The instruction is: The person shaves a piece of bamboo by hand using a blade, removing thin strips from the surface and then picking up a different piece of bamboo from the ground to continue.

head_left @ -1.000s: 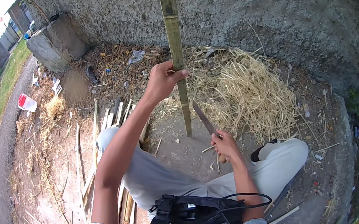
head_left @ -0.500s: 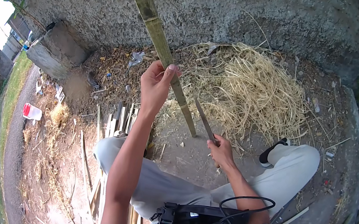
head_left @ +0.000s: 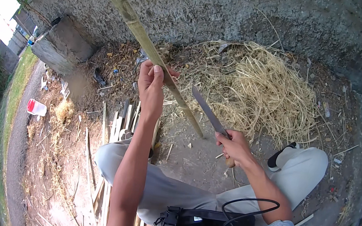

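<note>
A long split strip of green bamboo (head_left: 142, 37) slants from upper left down to the ground, with a node ring near its upper end. Around its middle my left hand (head_left: 151, 82) is closed, thumb on top. My right hand (head_left: 235, 148) grips a knife (head_left: 210, 113) by its wooden handle, whose butt shows below the fist. The blade points up and left, apart from the bamboo's lower part. Beyond the blade lies a big heap of pale bamboo shavings (head_left: 274, 92).
A rough grey wall (head_left: 197, 9) rises ahead, with a stone block (head_left: 66, 45) at its left. Several split bamboo strips (head_left: 117, 124) lie beside my left leg. A red-lidded clear container (head_left: 37, 108) stands farther left. My bent legs (head_left: 297, 169) flank the work area.
The bamboo's upper end has swung left and down, and the strip has turned in my left hand. My right hand has moved slightly right with the knife, whose blade now shows broader.
</note>
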